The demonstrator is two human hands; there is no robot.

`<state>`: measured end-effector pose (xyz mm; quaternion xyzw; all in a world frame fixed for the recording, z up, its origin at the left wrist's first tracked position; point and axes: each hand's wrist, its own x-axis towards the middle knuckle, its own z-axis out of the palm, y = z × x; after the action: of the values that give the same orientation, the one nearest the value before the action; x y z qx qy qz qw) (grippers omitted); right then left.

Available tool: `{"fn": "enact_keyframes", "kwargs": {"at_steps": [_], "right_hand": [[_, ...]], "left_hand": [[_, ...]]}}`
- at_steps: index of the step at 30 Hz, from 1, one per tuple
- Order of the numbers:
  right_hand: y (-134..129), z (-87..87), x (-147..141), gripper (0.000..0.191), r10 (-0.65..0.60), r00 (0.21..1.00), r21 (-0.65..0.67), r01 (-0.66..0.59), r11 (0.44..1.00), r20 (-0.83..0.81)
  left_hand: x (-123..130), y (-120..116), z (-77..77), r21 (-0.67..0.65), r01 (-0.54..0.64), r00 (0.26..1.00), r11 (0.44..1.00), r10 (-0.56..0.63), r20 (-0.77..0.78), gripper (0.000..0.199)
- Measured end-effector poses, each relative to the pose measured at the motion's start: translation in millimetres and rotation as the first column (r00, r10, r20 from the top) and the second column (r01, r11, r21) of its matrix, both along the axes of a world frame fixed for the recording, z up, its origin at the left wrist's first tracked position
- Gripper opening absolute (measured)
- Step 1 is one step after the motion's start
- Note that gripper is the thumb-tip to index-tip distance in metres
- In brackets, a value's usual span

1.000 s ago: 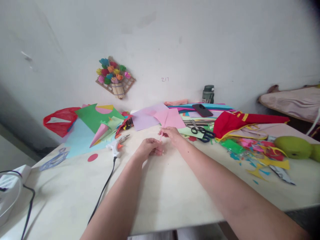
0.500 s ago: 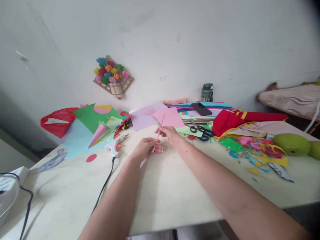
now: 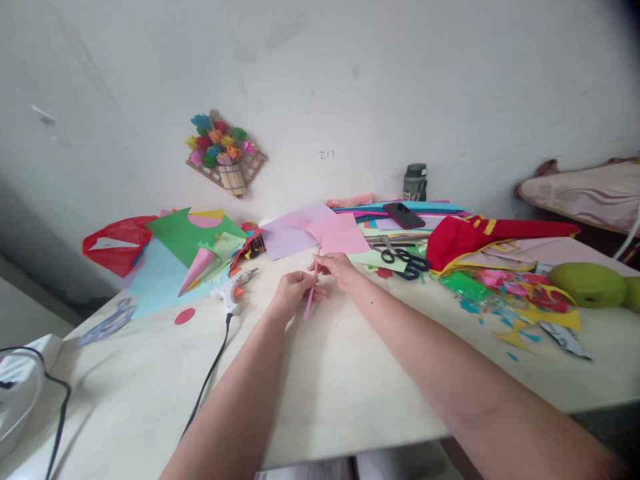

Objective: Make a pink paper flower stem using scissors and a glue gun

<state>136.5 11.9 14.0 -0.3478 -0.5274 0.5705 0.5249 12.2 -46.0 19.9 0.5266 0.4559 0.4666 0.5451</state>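
Note:
A thin pink stick (image 3: 309,306), perhaps rolled paper, is held at a slant above the middle of the table. My left hand (image 3: 299,288) pinches it around its middle, and its lower end sticks out below those fingers. Farther up, the fingers of my right hand (image 3: 334,265) are closed on the same stick near its upper end. Just beyond my hands lie a pink paper sheet (image 3: 341,233) and a lilac sheet (image 3: 284,237). To the left rests a white glue gun (image 3: 229,293) with a black cord.
Black-handled scissors (image 3: 409,263), a phone (image 3: 404,215) and a red cloth (image 3: 453,243) lie to the right. Paper scraps (image 3: 515,327) and a green fruit (image 3: 587,285) are farther right. A pink cone (image 3: 197,268), red disc (image 3: 185,317) and power strip (image 3: 30,360) are left.
The stick has slid down between my fingers, so more of it shows below my left hand and less above my right. The view has shifted slightly.

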Motion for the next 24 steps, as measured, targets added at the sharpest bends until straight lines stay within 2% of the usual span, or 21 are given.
{"fn": "enact_keyframes", "kwargs": {"at_steps": [5, 9, 14, 17, 21, 24], "right_hand": [[-1.0, -0.6, -4.8, 0.021, 0.020, 0.999, 0.029, -0.018, 0.999, -0.051], [-5.6, 0.8, -7.2, 0.022, 0.080, 0.996, 0.048, -0.078, 0.996, -0.038], [-2.4, 0.4, -1.7, 0.021, -0.021, 0.999, 0.015, 0.021, 1.000, -0.050], [-1.8, -0.5, -2.4, 0.020, -0.007, 0.995, 0.028, 0.010, 1.000, -0.095], [-4.9, -0.8, -8.3, 0.020, 0.055, 0.995, 0.045, -0.051, 0.998, -0.078], [-5.0, 0.2, -7.5, 0.022, 0.029, 0.999, 0.030, -0.028, 0.999, -0.035]], "left_hand": [[2.7, -1.4, 2.6, -0.022, 0.018, 1.000, 1.000, -0.018, -0.008, 0.036], [0.0, -0.7, 3.0, 0.025, -0.011, 1.000, 1.000, 0.011, -0.015, 0.030], [2.7, -3.1, 1.4, -0.010, 0.043, 0.999, 0.999, -0.044, -0.020, 0.025], [4.4, -3.3, 0.9, -0.046, 0.078, 0.997, 0.996, -0.078, -0.016, 0.029], [2.2, -1.2, 0.7, -0.002, 0.013, 1.000, 1.000, -0.013, 0.000, 0.032], [1.2, -0.3, -1.3, 0.057, -0.012, 1.000, 0.998, 0.012, 0.004, 0.027]]}}
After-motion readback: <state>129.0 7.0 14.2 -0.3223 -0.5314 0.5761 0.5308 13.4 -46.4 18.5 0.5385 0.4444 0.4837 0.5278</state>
